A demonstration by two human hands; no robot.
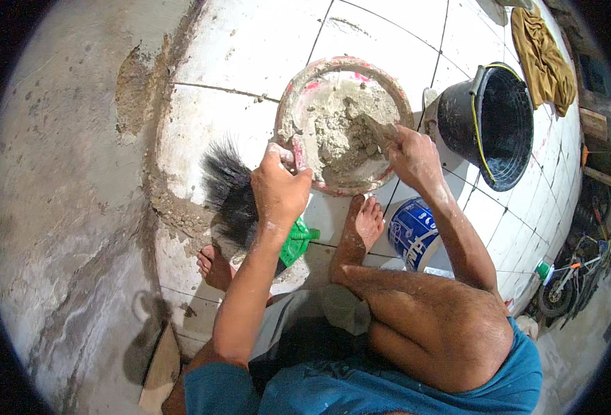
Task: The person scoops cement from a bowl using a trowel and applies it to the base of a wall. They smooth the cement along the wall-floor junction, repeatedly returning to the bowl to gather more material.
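Note:
A round, shallow basin (284, 104) with a red rim crusted in mortar sits on the white tiles in front of me. Lumpy grey mortar (333, 135) lies inside it, drier and paler at the far side. My left hand (281, 187) grips the basin's near-left rim, thumb over the edge. At the right side of the basin, my right hand (416, 162) is closed round a mortar-coated trowel (380, 131). Its blade dips into the mix; my fingers hide the handle.
A black bucket (457, 114) lies on its side at the right, beyond it a brown cloth (540, 62). Near my feet are a blue-and-white tub (412, 232) and a black-bristled broom head (233, 197) with a green part. A rough wall (77, 173) rises at left.

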